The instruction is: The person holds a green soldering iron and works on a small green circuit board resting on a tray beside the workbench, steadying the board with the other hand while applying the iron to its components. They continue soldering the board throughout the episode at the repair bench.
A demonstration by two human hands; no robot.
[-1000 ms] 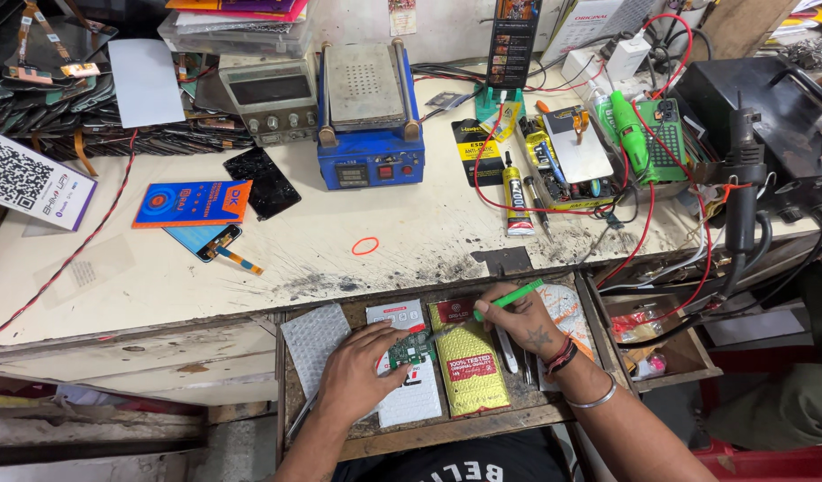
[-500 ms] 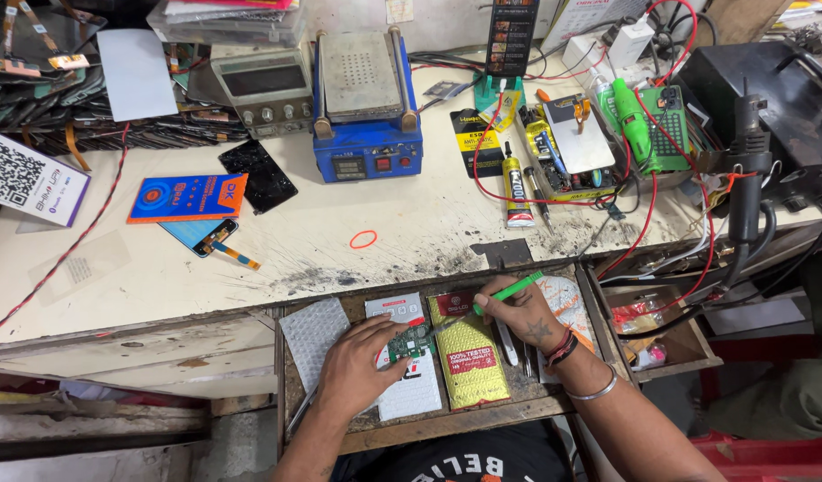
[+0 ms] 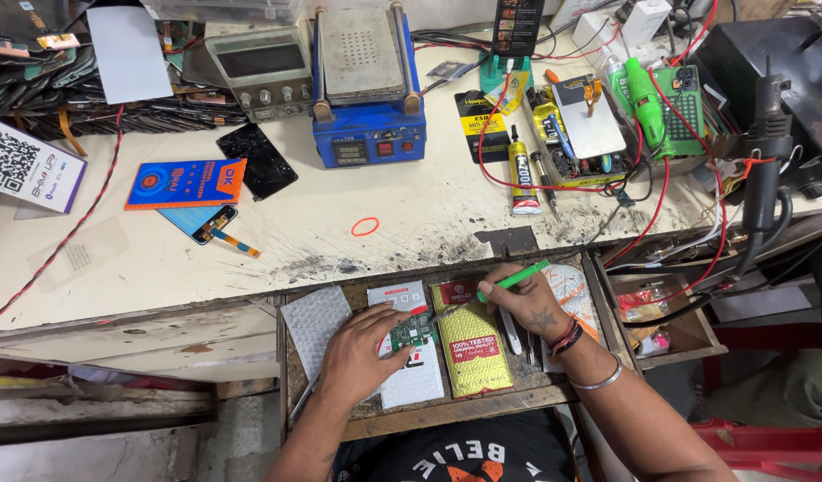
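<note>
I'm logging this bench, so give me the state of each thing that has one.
drawer: pulled open
circuit board: pinned flat by left hand
green tool: gripped in right hand, tilted toward the board
black screen: lying flat, dark
blue machine: plate bare

The left hand (image 3: 357, 353) covers part of the small green circuit board (image 3: 413, 331), and the tip of the green-handled tool (image 3: 515, 279) is too small to make out (it ends near the board). The white card (image 3: 23, 167) at the left and the black machine (image 3: 786, 62) at the right are cut off by the picture's edges.
</note>
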